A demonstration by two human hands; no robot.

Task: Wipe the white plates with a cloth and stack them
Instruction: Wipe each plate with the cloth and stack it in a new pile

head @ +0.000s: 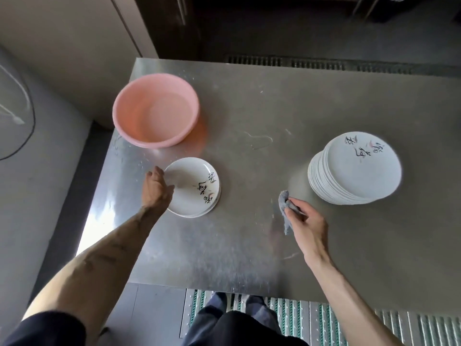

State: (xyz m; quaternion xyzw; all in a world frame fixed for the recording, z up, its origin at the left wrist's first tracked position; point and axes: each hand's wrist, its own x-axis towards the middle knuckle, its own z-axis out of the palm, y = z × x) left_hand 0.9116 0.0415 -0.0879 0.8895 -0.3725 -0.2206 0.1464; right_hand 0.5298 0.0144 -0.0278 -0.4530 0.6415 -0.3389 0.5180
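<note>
A short stack of white plates (193, 187) with black writing lies on the steel table (249, 245), left of centre. My left hand (156, 187) rests at the left rim of the top plate, thumb over the edge; the grip is partly hidden. My right hand (305, 224) hovers over the table's middle and holds a crumpled grey cloth (285, 207) between fingers and thumb. A tall stack of the same white plates (354, 169) stands on the right, a little beyond my right hand.
A pink plastic basin (156, 109) sits at the table's far left corner, just behind the short stack. A grille (324, 62) runs along the table's far edge. The near edge crosses above my legs and a green floor mat (299, 318).
</note>
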